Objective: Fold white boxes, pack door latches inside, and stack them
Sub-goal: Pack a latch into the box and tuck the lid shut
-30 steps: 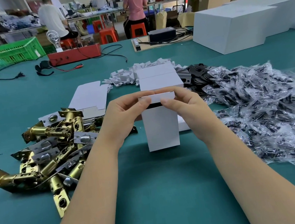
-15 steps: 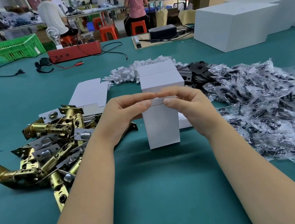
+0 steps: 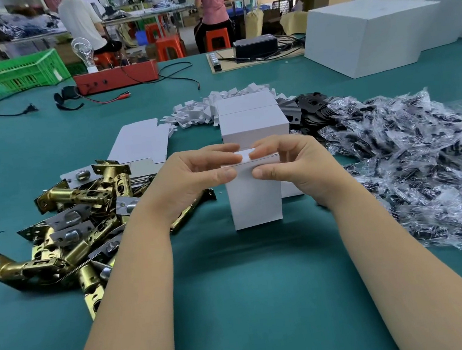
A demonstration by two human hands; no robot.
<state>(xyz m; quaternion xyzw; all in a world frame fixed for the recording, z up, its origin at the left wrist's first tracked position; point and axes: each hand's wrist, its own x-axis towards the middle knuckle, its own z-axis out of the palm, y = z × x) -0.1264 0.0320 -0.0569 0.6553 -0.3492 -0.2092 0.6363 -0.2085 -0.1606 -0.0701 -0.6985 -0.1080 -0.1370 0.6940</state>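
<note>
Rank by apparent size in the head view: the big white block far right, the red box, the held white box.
1. big white block
2. held white box, though nearness flatters it
3. red box

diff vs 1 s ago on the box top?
The top flap of the upright white box went down: the dark opening seen a second ago is now covered. Left hand and right hand keep their grip at the top edge. The box, the latch pile and the closed boxes behind stayed put.
</note>
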